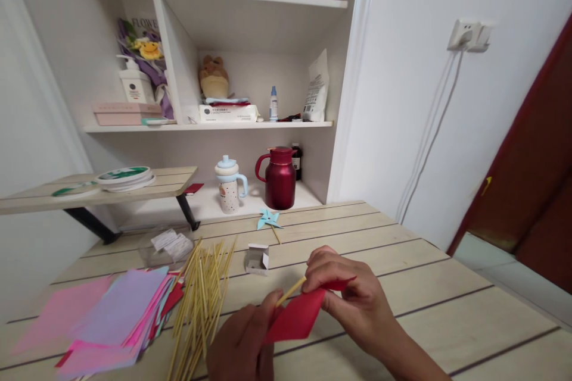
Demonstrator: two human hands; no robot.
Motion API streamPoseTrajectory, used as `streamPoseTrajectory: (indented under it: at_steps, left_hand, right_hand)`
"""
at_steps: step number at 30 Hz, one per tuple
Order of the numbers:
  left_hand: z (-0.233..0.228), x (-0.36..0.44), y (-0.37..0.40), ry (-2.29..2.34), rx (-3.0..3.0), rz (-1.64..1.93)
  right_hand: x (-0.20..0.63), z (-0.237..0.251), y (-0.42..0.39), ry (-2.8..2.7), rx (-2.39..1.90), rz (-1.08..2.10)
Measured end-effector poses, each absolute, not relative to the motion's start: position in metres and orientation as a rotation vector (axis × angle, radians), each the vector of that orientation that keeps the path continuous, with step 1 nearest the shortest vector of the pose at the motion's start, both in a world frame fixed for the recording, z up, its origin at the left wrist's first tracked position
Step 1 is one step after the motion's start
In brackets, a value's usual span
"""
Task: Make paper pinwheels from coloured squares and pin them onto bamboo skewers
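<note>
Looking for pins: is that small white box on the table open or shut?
Open: the small white box has its flap up. Contents cannot be seen.

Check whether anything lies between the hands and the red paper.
Nothing visible does. Both hands already grip the red paper: left hand at its lower edge, right hand at its top, pinching a stick against it.

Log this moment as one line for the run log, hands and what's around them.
left hand: grips red paper | right hand: pinches paper and wooden stick | nearby: stick pile, coloured sheets, small box, blue pinwheel
</note>
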State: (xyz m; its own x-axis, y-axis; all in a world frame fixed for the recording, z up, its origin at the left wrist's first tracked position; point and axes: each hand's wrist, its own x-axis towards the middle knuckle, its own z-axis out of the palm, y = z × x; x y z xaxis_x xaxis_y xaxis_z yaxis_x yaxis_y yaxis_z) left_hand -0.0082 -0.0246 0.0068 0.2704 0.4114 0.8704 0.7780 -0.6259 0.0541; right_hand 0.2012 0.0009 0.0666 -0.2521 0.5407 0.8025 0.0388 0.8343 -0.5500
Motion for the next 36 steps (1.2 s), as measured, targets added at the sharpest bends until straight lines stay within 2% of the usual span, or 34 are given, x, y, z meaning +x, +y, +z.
streamPoseTrajectory:
  at_steps: [8, 16, 36]
  left_hand:
    - [-0.007, 0.007, -0.028, -1.251, -2.029, -1.536]
    - [0.006, -0.005, -0.026, -1.089, -2.153, -1.333]
    - [0.001, 0.002, -0.025, -1.118, -2.16, -1.471]
  right_hand:
    - [0.202, 0.065, 0.001, -1.786, -0.457, 0.506]
    - [0.202, 0.066, 0.0, -1.798, -0.471, 0.512]
    - [0.202, 0.067, -0.002, -1.785, -0.428, 0.497]
